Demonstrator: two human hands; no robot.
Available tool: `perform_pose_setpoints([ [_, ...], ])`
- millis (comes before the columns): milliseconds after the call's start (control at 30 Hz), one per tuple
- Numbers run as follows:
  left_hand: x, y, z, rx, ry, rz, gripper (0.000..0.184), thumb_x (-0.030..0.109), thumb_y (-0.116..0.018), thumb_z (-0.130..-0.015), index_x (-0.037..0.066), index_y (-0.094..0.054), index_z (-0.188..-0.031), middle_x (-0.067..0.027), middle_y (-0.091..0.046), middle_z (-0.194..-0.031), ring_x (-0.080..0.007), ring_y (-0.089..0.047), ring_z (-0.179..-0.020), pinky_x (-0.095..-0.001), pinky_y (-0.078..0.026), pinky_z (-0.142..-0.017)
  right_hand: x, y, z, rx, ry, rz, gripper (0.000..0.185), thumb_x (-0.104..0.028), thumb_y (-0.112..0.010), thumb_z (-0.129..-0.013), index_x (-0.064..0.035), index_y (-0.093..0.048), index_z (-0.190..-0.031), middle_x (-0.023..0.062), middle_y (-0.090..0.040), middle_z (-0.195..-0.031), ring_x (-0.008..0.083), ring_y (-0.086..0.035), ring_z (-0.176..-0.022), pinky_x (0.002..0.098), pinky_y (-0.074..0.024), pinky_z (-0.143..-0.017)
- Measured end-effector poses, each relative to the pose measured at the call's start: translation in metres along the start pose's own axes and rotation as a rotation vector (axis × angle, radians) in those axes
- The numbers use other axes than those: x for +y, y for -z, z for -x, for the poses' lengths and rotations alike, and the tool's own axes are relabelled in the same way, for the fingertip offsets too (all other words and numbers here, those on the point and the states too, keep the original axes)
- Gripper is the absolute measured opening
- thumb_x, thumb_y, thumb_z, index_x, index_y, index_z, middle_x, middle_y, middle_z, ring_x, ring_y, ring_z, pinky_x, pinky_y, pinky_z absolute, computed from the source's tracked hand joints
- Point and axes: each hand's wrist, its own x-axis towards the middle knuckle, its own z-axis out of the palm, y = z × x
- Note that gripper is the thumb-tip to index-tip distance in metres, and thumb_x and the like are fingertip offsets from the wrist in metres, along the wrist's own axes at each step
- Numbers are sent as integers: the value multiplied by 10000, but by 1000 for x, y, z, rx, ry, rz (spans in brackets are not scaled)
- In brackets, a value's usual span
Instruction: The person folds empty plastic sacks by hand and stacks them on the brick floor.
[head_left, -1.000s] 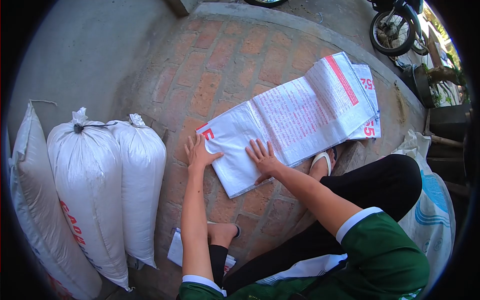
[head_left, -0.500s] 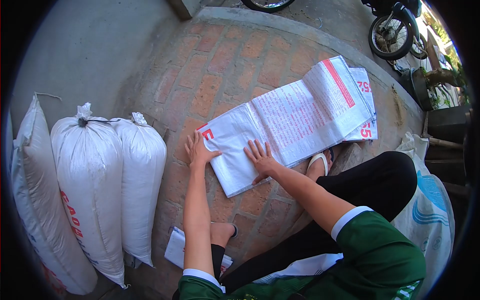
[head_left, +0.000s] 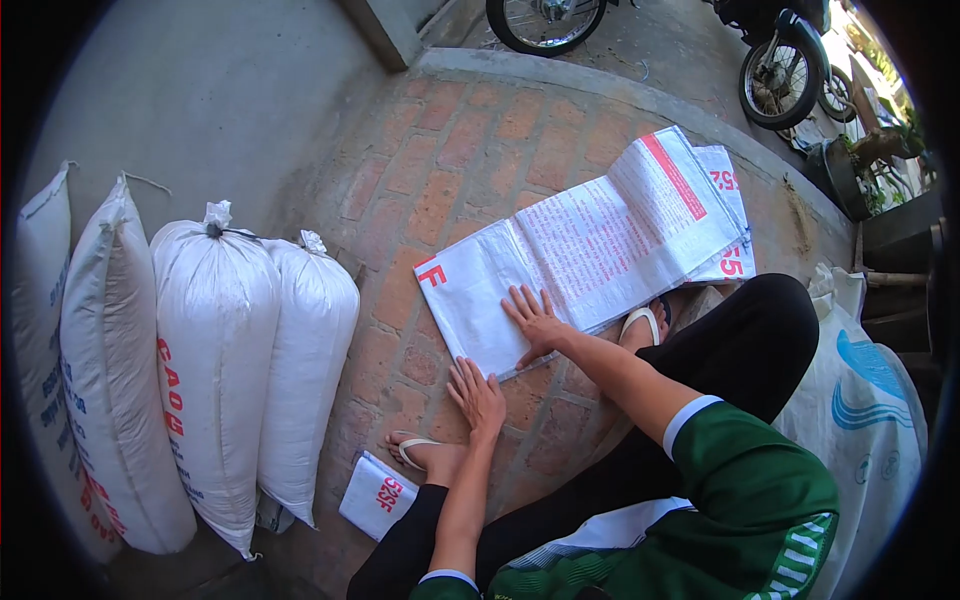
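Observation:
A white woven plastic sack (head_left: 600, 240) lies flat on the brick floor, its near-left part folded over, with red print and a red letter F at the left corner. My right hand (head_left: 535, 326) rests on the fold, fingers spread. At the sack's lower left corner is my left hand (head_left: 478, 395), fingers stretched out and touching the edge. Another printed sack (head_left: 735, 262) shows from beneath the far right end. Beside my left foot lies a small folded white sack (head_left: 377, 497) with red print.
Several full white sacks (head_left: 215, 340) stand along the left, some tied at the top. A white sack with blue print (head_left: 860, 420) is at my right. Motorbike wheels (head_left: 782, 82) and a dark pot (head_left: 835, 178) are beyond the brick floor (head_left: 435, 205).
My left hand has slid from the sack's upper left corner toward me to its lower left corner, uncovering the red F. My right hand stays on the fold. The view has shifted left.

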Motion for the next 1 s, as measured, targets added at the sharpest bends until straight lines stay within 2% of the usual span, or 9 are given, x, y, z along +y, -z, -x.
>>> perform_pose_setpoints([
  [133,-2,0,20,55,-44,23,658,360,-438,-1019,-41,-306,-1523,-180,-184,-1643,-382,-161,-1512,-556,-99,-1206,3,-1,8,79,67,-42,1469,-686,-851,-517,-98,-52,-1601,235,54,-1649,409,98,-1523,635,38,-1183],
  [200,-2,-2,17,96,-34,55,642,353,-440,-1019,-39,-328,-1515,-182,-224,-1631,-387,-202,-1499,-552,-131,-1201,6,-7,14,164,106,-59,1358,-674,-830,-572,-115,-135,-1596,220,-21,-1653,386,37,-1533,613,23,-1197],
  [300,-1,-5,15,200,40,191,563,306,-486,-999,-21,-434,-1454,-202,-366,-1556,-392,-340,-1424,-547,-236,-1157,4,-20,25,258,102,-103,1238,-640,-816,-628,-121,-217,-1578,188,-110,-1652,362,-40,-1536,584,-15,-1214],
  [400,0,-9,11,312,172,328,413,193,-566,-940,-8,-559,-1301,-203,-516,-1397,-382,-459,-1301,-535,-313,-1095,-5,-29,36,338,52,-113,1088,-596,-799,-685,-124,-318,-1538,160,-208,-1633,343,-121,-1529,546,-76,-1228],
  [500,-15,-25,-8,455,241,449,325,71,-608,-866,-4,-597,-1182,-203,-587,-1230,-355,-560,-1144,-448,-421,-1013,-11,-34,46,410,21,-139,939,-549,-787,-729,-121,-414,-1478,150,-292,-1599,338,-189,-1511,516,-138,-1231],
  [600,-20,-22,-20,366,476,707,294,25,-620,-815,-5,-613,-1107,-169,-621,-1143,-318,-620,-1032,-406,-492,-907,-16,-38,57,487,-3,-170,806,-500,-776,-767,-114,-486,-1413,147,-358,-1562,341,-248,-1488,497,-186,-1225],
  [700,-25,-19,-27,339,524,727,329,50,-638,-798,-2,-615,-1122,-151,-661,-1060,-280,-659,-924,-370,-527,-820,-18,-42,66,534,-5,-188,698,-444,-761,-805,-107,-521,-1368,146,-400,-1532,345,-288,-1467,492,-216,-1217],
  [800,-33,-21,-30,305,499,691,347,82,-655,-789,0,-626,-1125,-138,-687,-1006,-270,-669,-897,-376,-531,-826,-15,-42,70,554,24,-202,627,-399,-748,-833,-104,-534,-1344,148,-424,-1510,349,-309,-1455,492,-234,-1209],
  [1000,-35,-17,-34,163,622,922,417,148,-717,-809,-52,-630,-1164,-118,-693,-1005,-214,-660,-907,-322,-521,-858,-12,-38,74,561,75,-221,589,-372,-745,-842,-108,-544,-1329,148,-438,-1492,353,-319,-1449,492,-252,-1202],
])
